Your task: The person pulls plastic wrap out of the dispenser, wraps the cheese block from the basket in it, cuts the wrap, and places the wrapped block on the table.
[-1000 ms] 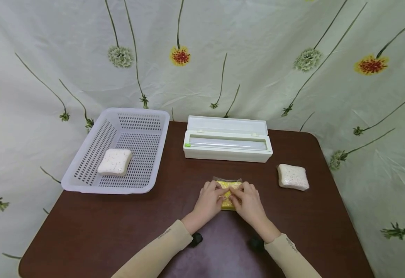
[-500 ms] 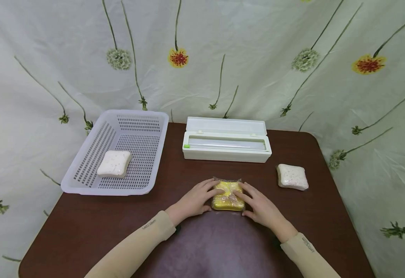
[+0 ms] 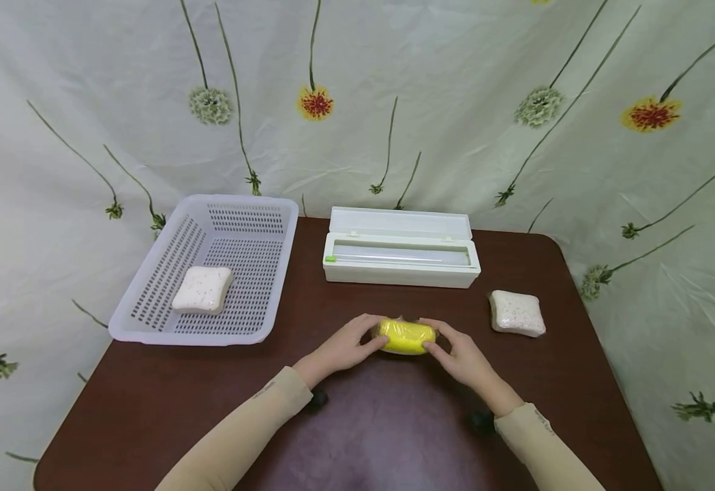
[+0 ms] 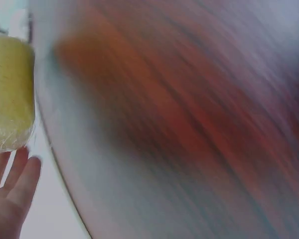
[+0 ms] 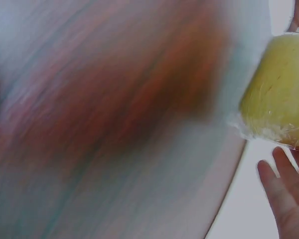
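Pinching the yellow block [image 3: 406,337] at both ends, the left hand [image 3: 350,343] and right hand [image 3: 466,356] could lose grip should the film [image 5: 270,131] slide.

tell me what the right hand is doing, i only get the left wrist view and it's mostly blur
Observer: The head view shows the right hand gripping the right end of the yellow piece.
Operator: ok, anything on the table past that hand
Observer: Yes, a white block lies on the table, farther to the person's right.
Operator: and over on the left side
Observer: A pale lilac basket with another white block inside it.
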A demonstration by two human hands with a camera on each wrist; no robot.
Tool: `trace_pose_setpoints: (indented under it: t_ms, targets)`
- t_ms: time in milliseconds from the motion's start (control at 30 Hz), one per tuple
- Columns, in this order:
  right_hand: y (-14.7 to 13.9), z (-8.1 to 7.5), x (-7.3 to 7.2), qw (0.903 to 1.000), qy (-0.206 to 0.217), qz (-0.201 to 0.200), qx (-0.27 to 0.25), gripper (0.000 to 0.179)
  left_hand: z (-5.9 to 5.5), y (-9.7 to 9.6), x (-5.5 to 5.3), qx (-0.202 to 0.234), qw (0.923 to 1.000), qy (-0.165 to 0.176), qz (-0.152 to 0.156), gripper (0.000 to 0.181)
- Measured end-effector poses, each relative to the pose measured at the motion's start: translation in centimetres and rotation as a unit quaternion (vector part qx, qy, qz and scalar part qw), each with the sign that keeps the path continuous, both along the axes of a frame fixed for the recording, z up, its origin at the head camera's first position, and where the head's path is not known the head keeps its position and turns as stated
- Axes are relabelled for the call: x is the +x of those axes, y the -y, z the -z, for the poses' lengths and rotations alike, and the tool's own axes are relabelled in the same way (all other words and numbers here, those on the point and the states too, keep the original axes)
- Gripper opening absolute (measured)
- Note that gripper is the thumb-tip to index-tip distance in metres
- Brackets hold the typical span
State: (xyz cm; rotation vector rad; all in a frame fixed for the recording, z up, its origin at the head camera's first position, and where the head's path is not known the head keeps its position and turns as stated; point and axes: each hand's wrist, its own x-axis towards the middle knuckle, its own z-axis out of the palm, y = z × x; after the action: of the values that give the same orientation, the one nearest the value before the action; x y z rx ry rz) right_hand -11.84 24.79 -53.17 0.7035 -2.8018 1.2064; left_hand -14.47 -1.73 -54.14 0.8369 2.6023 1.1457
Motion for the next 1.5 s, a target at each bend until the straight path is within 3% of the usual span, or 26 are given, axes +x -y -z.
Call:
trace_pose_setpoints:
  t_ms: [67,133,233,367,433,500,633,800,900,1033,1133,1300,1400,1500]
  targets:
    - [0.3,-0.3,0.0,0.9982,0.034,0.030,-0.040,0.044,-0.3,-0.3,0.1,0.029,0.9977,0.051,-0.035,0.041]
    - [0.6,-0.5,0.0,0.9937,0.065,0.055,-0.073,0.044,-0.6,-0.7,0.2,0.051,0.9905,0.102,-0.077,0.043]
    - [0.9,-0.3,0.1,0.9862,0.105,0.065,-0.110,0.055,-0.9,-1.2,0.5,0.094,0.9695,0.185,-0.131,0.051]
    - [1.2,0.1,0.3,0.9864,0.121,0.015,-0.110,0.098,-0.9,-1.7,0.6,0.153,0.9332,0.274,-0.175,0.066]
    - [1.2,0.1,0.4,0.9888,0.112,-0.010,-0.098,0.115,-1.0,-1.7,0.7,0.163,0.9230,0.292,-0.190,0.068]
    - [1.3,0.0,0.5,0.9903,0.102,-0.024,-0.091,0.123,-1.2,-1.7,0.8,0.165,0.9196,0.298,-0.195,0.066]
    - [1.3,-0.4,0.6,0.9900,0.103,-0.021,-0.094,0.121,-1.6,-1.5,1.0,0.167,0.9233,0.292,-0.185,0.067]
    - [1.1,-0.6,0.7,0.9851,0.131,-0.007,-0.111,0.113,-1.9,-1.1,1.7,0.174,0.9431,0.252,-0.128,0.074]
    - [0.9,-0.7,0.7,0.9786,0.155,-0.005,-0.135,0.110,-2.0,-0.5,2.0,0.166,0.9548,0.233,-0.079,0.092]
    - [0.6,-0.7,0.7,0.9737,0.178,-0.003,-0.142,0.107,-2.0,0.1,2.4,0.133,0.9671,0.213,-0.043,0.116]
    - [0.5,-0.6,0.9,0.9710,0.194,-0.002,-0.139,0.107,-1.8,0.1,2.5,0.113,0.9759,0.182,-0.040,0.118]
    - [0.5,-0.5,1.1,0.9637,0.211,-0.005,-0.164,0.103,-1.3,-0.1,2.9,0.075,0.9920,0.078,-0.064,0.109]
    - [0.3,-0.6,1.1,0.9661,0.200,0.008,-0.162,0.096,-1.2,-0.2,3.2,0.048,0.9963,0.018,-0.069,0.111]
    - [-0.8,-0.8,1.2,0.9717,0.173,0.032,-0.158,0.089,-1.2,-0.1,3.2,0.044,0.9973,-0.006,-0.058,0.117]
